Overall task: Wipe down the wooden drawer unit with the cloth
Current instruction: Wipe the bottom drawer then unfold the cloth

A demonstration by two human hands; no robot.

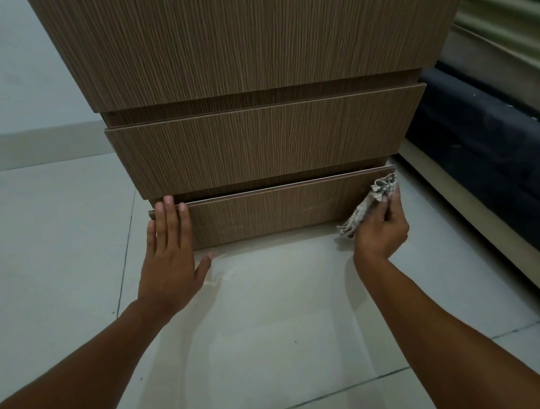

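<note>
A tall wooden drawer unit [254,39] stands on the tiled floor in front of me, with stacked drawer fronts. The bottom drawer [273,212] is pulled out slightly. My left hand [172,254] lies flat against the left end of that drawer front, fingers spread and reaching its top edge. My right hand [382,225] grips a crumpled grey patterned cloth [368,202] and presses it on the right end of the same drawer front.
Pale floor tiles [274,320] stretch below and to the left of the unit. A dark upholstered bed or sofa base [496,154] runs along the right, close to the unit's side. A pale wall with a skirting strip [22,147] lies behind on the left.
</note>
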